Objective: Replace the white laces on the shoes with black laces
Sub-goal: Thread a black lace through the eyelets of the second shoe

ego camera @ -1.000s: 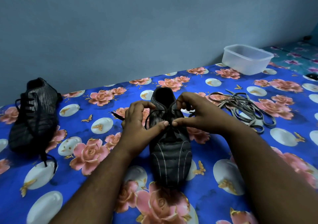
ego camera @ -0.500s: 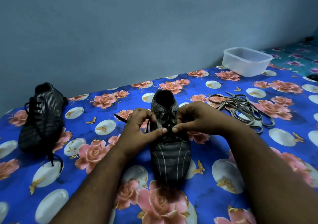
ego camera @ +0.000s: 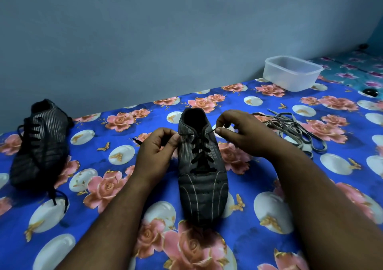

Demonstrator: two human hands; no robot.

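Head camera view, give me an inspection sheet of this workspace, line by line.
Surface: blue floral cloth covers the work area.
Job's things: middle shoe laced in black lace, ends untied; second shoe at left also black-laced, ends trailing loose; removed white laces piled at right.
Clutter: plastic container by the wall, contents not discernible; small dark object at far right, unidentifiable.
Grippers: left hand pinches one lace end beside the shoe collar; right hand pinches the other.
Cables: nothing seen.
Surroundings: plain grey-blue wall; teal floral cloth at far right.
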